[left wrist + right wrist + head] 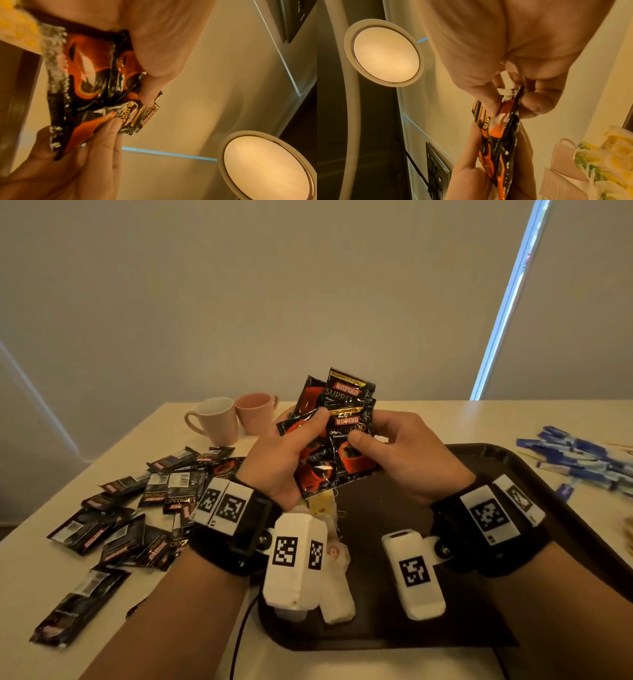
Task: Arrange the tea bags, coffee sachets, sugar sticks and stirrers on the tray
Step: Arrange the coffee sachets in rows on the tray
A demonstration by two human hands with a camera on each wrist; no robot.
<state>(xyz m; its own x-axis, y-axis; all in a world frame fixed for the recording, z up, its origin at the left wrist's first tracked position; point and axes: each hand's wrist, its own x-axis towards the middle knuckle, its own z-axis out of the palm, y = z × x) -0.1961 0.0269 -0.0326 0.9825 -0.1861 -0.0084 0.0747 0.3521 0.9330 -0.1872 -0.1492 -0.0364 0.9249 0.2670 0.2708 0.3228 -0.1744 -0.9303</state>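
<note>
Both hands hold a fanned bunch of black and red coffee sachets (337,433) above the far left part of the dark brown tray (479,467). My left hand (291,446) grips the bunch from the left, its thumb on top. My right hand (390,446) pinches the front sachet (501,129) by its right edge. The left wrist view shows the bunch (89,81) between both hands. White and yellow tea bags (329,546) lie on the tray's left side, partly hidden by my left wrist. Many more coffee sachets (137,508) lie scattered on the table to the left.
Two pink mugs (236,416) stand at the back left of the cream table (445,419). Blue and white sugar sticks (582,460) are piled right of the tray, with thin wooden stirrers (620,445) just visible behind them. A black cable (241,635) runs off the table's front edge.
</note>
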